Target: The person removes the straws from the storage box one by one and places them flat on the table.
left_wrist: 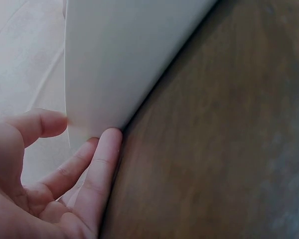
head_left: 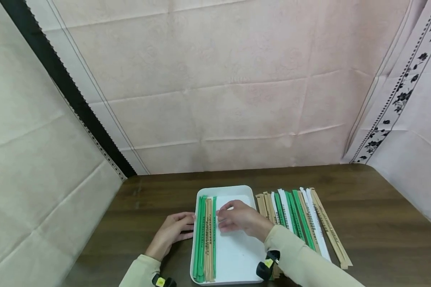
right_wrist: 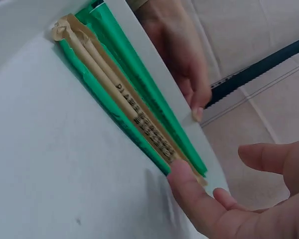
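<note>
Two hands work at a dark brown wooden surface [head_left: 362, 207] hung round with pale pink cloth walls [head_left: 237, 79]; a black band [head_left: 68, 87] runs aslant down the left side. On the surface stands a white rectangular plastic tray [head_left: 237, 255], long side pointing away from the person. To the right of the tray, on the bare wood, lies a fanned row of paper-sleeved chopsticks in tan, green and white [head_left: 301, 223], side by side and touching, the nearest just beside the tray's right wall.

Inside the tray, hard against its left wall, lie a few more green and tan paper-sleeved chopsticks [head_left: 205, 239], set lengthwise; the right wrist view shows a tan printed sleeve [right_wrist: 139, 112] between green ones.

The left hand [head_left: 170, 233] rests on the surface outside the tray, its straight fingers [left_wrist: 102, 164] touching the left wall; its grip is spread and holds nothing. The right hand [head_left: 240, 219] is over the tray's middle, its fingertip [right_wrist: 182, 172] touching the far end of the tan sleeve, grip loosely spread, not pinching.
</note>
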A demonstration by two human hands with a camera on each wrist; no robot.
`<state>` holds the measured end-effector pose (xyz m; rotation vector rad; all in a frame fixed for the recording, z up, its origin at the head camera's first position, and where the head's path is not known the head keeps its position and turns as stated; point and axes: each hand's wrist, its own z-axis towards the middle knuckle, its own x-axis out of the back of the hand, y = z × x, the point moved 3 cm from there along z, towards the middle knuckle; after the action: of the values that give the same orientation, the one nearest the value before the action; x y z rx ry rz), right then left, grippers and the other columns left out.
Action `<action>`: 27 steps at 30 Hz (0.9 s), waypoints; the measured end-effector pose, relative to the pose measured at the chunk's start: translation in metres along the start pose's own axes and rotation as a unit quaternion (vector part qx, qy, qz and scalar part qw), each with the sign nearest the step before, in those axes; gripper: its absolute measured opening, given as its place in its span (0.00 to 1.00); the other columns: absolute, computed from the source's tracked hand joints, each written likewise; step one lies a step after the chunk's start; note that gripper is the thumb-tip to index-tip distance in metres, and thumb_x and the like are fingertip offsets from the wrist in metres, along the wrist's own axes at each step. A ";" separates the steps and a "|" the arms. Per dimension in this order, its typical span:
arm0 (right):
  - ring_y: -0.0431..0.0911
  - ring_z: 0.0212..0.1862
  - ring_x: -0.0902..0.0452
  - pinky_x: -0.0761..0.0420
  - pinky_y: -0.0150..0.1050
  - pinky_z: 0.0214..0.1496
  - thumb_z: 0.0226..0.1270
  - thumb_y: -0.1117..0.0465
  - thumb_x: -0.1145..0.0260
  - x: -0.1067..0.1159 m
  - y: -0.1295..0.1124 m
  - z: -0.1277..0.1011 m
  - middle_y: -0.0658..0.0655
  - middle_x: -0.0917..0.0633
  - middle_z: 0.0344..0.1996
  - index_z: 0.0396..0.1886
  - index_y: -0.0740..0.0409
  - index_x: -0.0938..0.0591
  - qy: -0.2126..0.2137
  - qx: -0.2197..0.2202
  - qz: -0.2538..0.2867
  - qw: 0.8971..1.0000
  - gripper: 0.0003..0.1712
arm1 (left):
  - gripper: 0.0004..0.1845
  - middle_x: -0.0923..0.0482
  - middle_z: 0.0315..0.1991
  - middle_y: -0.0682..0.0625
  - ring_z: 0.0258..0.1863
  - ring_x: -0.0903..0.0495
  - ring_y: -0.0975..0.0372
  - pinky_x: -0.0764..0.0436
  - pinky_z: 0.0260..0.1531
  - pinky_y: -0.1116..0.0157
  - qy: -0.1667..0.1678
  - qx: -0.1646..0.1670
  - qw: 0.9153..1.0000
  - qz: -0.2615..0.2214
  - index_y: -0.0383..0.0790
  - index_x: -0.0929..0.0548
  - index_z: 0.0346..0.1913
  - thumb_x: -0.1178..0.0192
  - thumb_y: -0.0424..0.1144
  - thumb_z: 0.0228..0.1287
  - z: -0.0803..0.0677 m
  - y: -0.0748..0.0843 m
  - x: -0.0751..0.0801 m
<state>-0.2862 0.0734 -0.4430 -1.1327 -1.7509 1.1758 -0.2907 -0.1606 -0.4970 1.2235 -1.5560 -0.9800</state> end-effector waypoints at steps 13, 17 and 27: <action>0.57 0.49 0.14 0.09 0.49 0.46 0.80 0.60 0.36 -0.023 0.000 0.010 0.68 0.17 0.54 0.65 0.66 0.29 0.032 -0.047 0.045 0.997 0.22 | 0.25 0.13 0.51 0.41 0.46 0.12 0.56 0.09 0.45 0.58 -0.009 -0.007 1.000 -0.012 0.29 0.19 0.64 0.36 0.42 0.71 -0.003 0.002 -0.003; 0.55 0.45 0.13 0.09 0.45 0.44 0.80 0.63 0.37 -0.030 -0.003 0.013 0.68 0.18 0.50 0.65 0.66 0.30 0.035 -0.047 0.041 0.997 0.21 | 0.25 0.13 0.51 0.41 0.46 0.12 0.56 0.10 0.46 0.58 -0.015 -0.012 1.000 -0.017 0.28 0.18 0.64 0.37 0.42 0.72 -0.003 0.003 -0.004; 0.48 0.29 0.18 0.16 0.35 0.27 0.72 0.67 0.30 -0.047 0.002 0.026 0.60 0.16 0.33 0.57 0.64 0.27 0.070 -0.020 -0.065 0.995 0.20 | 0.25 0.14 0.53 0.40 0.48 0.12 0.55 0.10 0.47 0.56 -0.013 -0.010 1.000 -0.007 0.29 0.19 0.65 0.38 0.42 0.72 -0.005 0.003 -0.001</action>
<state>-0.2932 0.0222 -0.4573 -1.0814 -1.7207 0.9646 -0.2870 -0.1594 -0.4931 1.2150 -1.5558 -1.0217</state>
